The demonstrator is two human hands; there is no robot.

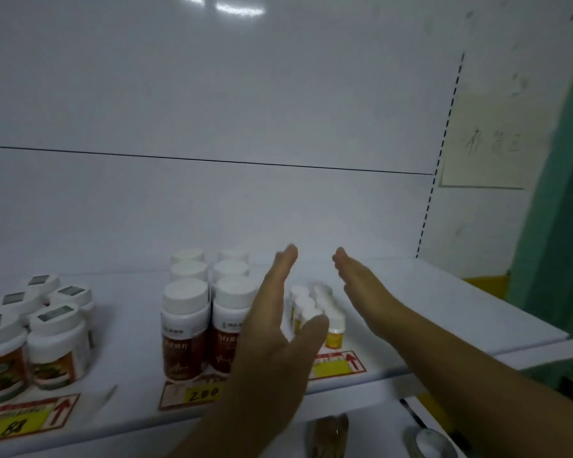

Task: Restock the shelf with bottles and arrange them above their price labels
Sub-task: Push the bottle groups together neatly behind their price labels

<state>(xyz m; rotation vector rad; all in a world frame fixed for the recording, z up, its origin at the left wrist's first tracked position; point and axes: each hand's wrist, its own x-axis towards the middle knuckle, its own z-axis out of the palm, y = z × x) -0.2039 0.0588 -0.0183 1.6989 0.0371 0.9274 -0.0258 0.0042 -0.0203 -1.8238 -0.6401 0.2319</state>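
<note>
Several small white-capped bottles with yellow labels stand in a tight cluster on the white shelf. My left hand is flat and upright on their left, and my right hand is flat on their right; both hold nothing. Whether the palms touch the cluster I cannot tell. A red-framed yellow price label lies just in front of them. Two rows of taller dark-red bottles stand to the left, above a label reading 200.
Squat white jars with green and orange labels stand at the far left, above a label reading 88. The shelf's right end meets a green wall. A paper note hangs at the upper right. Metal utensils lie below the shelf.
</note>
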